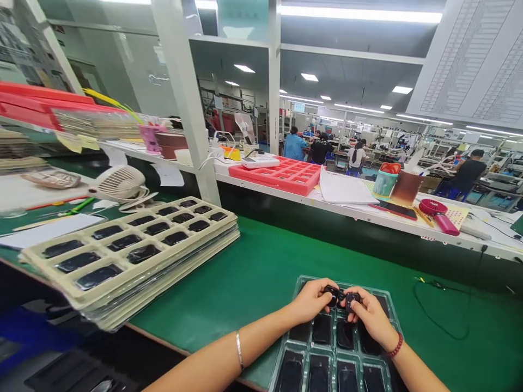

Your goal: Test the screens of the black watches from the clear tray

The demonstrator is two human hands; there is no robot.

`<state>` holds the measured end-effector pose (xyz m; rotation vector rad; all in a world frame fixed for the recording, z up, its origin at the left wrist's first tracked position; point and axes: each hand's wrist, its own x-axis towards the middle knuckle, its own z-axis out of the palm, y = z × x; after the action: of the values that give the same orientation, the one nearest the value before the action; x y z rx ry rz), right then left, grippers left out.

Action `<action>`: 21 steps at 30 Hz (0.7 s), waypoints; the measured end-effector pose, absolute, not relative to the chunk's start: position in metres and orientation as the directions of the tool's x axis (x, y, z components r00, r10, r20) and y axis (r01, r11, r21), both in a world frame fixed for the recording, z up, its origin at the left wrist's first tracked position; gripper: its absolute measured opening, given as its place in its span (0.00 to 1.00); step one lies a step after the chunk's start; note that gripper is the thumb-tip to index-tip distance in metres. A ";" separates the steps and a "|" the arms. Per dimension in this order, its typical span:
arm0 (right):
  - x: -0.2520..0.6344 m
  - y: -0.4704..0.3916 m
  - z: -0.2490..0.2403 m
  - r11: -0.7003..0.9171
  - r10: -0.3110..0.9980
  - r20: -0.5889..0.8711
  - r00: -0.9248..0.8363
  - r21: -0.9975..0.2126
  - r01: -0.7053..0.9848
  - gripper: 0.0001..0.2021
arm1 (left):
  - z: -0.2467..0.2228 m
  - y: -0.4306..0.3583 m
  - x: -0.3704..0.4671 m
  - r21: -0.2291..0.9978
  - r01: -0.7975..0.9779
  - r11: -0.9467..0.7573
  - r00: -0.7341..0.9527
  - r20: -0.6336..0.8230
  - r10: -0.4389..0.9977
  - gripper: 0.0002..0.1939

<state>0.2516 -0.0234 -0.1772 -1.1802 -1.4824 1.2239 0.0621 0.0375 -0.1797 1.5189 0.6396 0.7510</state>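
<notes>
Over a clear plastic tray [391, 305] on the green bench, my left hand [312, 300] pinches a small black device with rounded corners [332, 295], like a watch body. Close beside it, my right hand [371, 316] grips a similar black device [352, 300] between thumb and fingers. Whether the two pieces touch is too small to tell. Dark rectangular pieces [345, 333] lie in the tray's pockets below my hands, which partly hide the far row.
A stack of beige trays [163, 260] with dark glossy pieces stands left on the green bench [204, 294]. Behind it sits a white fan [118, 182]. The shelf [286, 198] bears a red foam tray [278, 177] and a pink fan [443, 218]. A black cable [433, 321] lies right. People sit farther back.
</notes>
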 end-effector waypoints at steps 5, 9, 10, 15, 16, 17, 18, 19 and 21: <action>0.249 -0.025 -0.176 0.065 0.983 0.037 -0.178 -0.986 0.154 0.22 | -0.180 0.037 0.062 0.997 -0.023 -0.079 0.620 0.076 0.781 0.13; 0.249 -0.025 -0.178 0.061 0.983 0.034 -0.178 -0.987 0.150 0.21 | -0.180 0.036 0.062 0.997 0.007 -0.071 0.596 0.053 0.801 0.13; 0.249 -0.025 -0.180 0.060 0.984 0.033 -0.175 -0.987 0.147 0.22 | -0.180 0.035 0.062 0.997 0.016 -0.074 0.592 0.050 0.805 0.13; 0.254 -0.019 -0.193 0.028 0.981 0.001 -0.194 -0.990 0.136 0.26 | -0.178 0.031 0.061 0.993 0.076 -0.094 0.593 0.031 0.805 0.15; 0.255 -0.017 -0.196 0.021 0.981 -0.006 -0.193 -0.990 0.137 0.27 | -0.177 0.030 0.060 0.991 0.091 -0.097 0.592 0.025 0.805 0.15; 0.256 -0.016 -0.199 0.014 0.981 -0.013 -0.193 -0.990 0.140 0.28 | -0.175 0.028 0.060 0.990 0.105 -0.099 0.589 0.018 0.808 0.15; 0.258 -0.014 -0.201 0.007 0.981 -0.022 -0.194 -0.990 0.144 0.28 | -0.174 0.027 0.060 0.988 0.116 -0.099 0.586 0.012 0.810 0.15; 0.259 -0.013 -0.203 -0.002 0.980 -0.031 -0.199 -0.989 0.147 0.28 | -0.173 0.026 0.059 0.987 0.125 -0.099 0.584 0.007 0.812 0.15; 0.261 -0.012 -0.206 -0.014 0.974 -0.046 -0.221 -0.989 0.145 0.27 | -0.170 0.025 0.058 0.985 0.141 -0.101 0.586 0.000 0.811 0.15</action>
<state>0.2608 -0.0121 -0.2057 -1.2230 -1.4697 1.3269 0.0581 0.0255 -0.1703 1.5994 0.8180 0.6856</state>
